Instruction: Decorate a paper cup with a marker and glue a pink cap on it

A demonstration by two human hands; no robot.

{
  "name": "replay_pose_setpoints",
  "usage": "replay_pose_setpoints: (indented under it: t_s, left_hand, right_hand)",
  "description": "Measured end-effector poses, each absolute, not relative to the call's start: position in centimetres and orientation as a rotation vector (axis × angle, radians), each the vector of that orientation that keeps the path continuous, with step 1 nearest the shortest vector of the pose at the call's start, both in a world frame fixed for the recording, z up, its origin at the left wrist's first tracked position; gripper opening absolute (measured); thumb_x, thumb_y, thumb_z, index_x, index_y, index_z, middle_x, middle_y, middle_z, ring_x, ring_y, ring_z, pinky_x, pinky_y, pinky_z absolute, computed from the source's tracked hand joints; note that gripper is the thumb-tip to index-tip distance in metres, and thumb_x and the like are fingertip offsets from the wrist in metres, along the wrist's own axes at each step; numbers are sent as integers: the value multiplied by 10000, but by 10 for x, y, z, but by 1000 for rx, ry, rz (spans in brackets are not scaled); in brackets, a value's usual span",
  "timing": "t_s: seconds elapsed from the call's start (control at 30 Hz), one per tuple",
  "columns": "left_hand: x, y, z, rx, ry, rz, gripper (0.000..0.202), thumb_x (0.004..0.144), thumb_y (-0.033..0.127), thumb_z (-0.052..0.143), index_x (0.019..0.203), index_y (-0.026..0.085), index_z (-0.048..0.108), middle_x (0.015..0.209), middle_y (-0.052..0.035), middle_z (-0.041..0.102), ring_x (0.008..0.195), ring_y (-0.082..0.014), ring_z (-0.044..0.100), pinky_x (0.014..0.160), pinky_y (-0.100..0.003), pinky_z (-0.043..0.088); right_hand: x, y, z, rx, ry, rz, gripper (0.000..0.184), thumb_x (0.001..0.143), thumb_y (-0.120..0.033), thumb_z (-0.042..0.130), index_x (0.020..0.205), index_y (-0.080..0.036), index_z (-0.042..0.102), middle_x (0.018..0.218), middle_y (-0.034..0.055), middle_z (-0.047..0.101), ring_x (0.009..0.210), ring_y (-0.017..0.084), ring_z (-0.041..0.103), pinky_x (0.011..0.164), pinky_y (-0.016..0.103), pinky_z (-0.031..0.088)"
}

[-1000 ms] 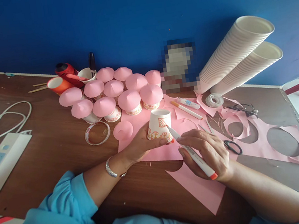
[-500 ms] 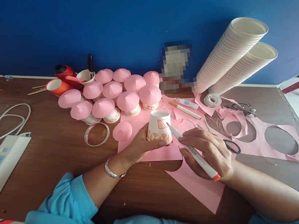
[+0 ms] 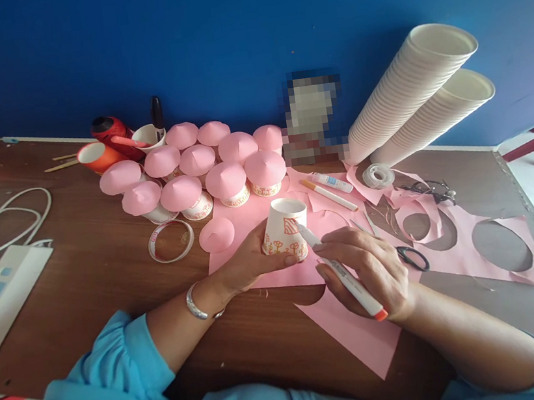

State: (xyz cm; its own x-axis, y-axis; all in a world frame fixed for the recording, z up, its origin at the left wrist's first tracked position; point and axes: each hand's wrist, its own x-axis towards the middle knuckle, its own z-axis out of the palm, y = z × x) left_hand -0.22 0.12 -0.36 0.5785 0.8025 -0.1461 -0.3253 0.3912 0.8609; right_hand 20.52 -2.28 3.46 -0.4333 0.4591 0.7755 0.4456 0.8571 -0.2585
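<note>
My left hand (image 3: 250, 258) is closed around an upside-down white paper cup (image 3: 281, 231), its thumb along the lower edge. Orange flowers run round the cup's lower part, and above them is an orange square with striped lines. In my right hand (image 3: 369, 268) is a white marker pen (image 3: 346, 278) with an orange end, its tip at the right side of that square. Behind the cup stand several decorated cups topped with pink paper cones (image 3: 226, 180). A separate pink cone (image 3: 216, 235) lies just left of the held cup.
Two tall stacks of paper cups (image 3: 409, 86) lean at the back right beside a tape roll (image 3: 379, 176). Pink paper offcuts (image 3: 461, 220), scissors (image 3: 413, 258), another marker (image 3: 329, 195) and a glue tube (image 3: 332, 182) lie rightward. A tape ring (image 3: 171, 241) and power strip (image 3: 4, 293) are left.
More orange stripes fill the square on the cup. The marker tip has shifted slightly left and down. The whole view has moved a little.
</note>
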Motion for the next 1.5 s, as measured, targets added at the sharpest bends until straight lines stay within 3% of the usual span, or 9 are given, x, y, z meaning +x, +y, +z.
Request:
replay_pose_setpoints:
  t_s: [0.37,0.93,1.5]
  left_hand:
    - [-3,3,-4,916,617,777,460,774,344,874,1147,202,645,898,-11,655,831,-149,595,763,-284,482]
    - [-4,4,-4,880,554,817,294,824,303,837,1027,159,679,915,-30,670,858,-145,631,791,-274,508]
    - [-6,3,-6,882,597,768,409,751,360,884,1054,176,678,885,-31,674,819,-164,614,759,-301,500]
  right_hand:
    - [206,-24,35,-708,-2094,5,247,916,-92,625,1160,-127,599,838,76,710,727,190,702,579,312,615]
    - [204,-25,35,-708,-2116,45,254,910,-83,604,1159,-130,587,831,75,702,714,185,691,581,311,618]
    - [207,-23,39,-681,-2071,-46,189,904,-68,627,1090,-102,620,824,81,697,720,189,703,579,305,608]
